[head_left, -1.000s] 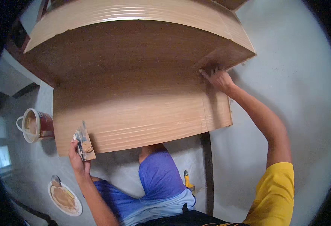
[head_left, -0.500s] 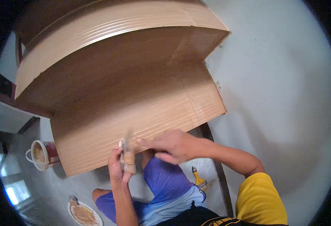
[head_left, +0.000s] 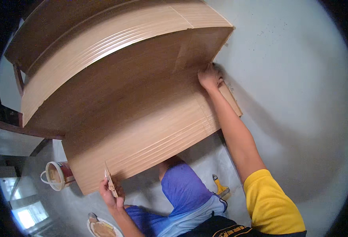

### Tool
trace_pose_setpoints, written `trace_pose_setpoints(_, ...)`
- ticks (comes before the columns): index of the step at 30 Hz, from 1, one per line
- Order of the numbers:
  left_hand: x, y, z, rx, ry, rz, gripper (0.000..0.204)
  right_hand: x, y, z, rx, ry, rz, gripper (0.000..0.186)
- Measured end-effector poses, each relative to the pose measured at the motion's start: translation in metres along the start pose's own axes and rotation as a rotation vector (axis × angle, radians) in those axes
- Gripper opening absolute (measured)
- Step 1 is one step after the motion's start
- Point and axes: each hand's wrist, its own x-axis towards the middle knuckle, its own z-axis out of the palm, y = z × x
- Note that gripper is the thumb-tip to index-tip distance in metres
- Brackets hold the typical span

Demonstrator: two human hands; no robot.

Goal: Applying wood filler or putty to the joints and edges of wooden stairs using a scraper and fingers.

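Head view: wood-grain step [head_left: 154,126] beneath the hands

At seven o'clock, the left hand [head_left: 114,200] grips a smeared plate [head_left: 110,182], probably keeping it ready. At one, the right hand [head_left: 208,78] curls on the step; whether holding anything, I cannot tell.

We see a yellow-handled tool [head_left: 220,187] right of the left fingers [head_left: 104,184], a bright window [head_left: 29,215] well to their left, and a grey wall [head_left: 292,98] right of the right fingers [head_left: 211,72].
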Motion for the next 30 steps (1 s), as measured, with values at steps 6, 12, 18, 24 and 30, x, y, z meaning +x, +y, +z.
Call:
trace_pose_setpoints(6,-0.006,0.002,-0.01,-0.025,0.033,-0.007,0.019,-0.003,-0.017,0.004,-0.038,-0.096,0.017,0.078)
trace_pose_setpoints(12,-0.002,-0.007,0.003,-0.092,0.094,-0.077,0.02,0.002,-0.008,0.048,-0.129,-0.011,-0.243,0.063)
trace_pose_setpoints(18,-0.019,0.011,-0.032,0.005,0.141,-0.029,0.017,-0.111,-0.117,0.014,0.091,-0.187,-0.16,0.074)
trace_pose_setpoints(24,-0.033,0.024,-0.054,-0.031,0.077,0.001,0.019,-0.205,-0.194,0.029,0.191,-0.083,-0.255,0.063)
trace_pose_setpoints(30,-0.045,0.04,-0.083,-0.066,0.116,0.053,0.022,-0.306,-0.29,-0.001,0.307,-0.476,-0.344,0.053)
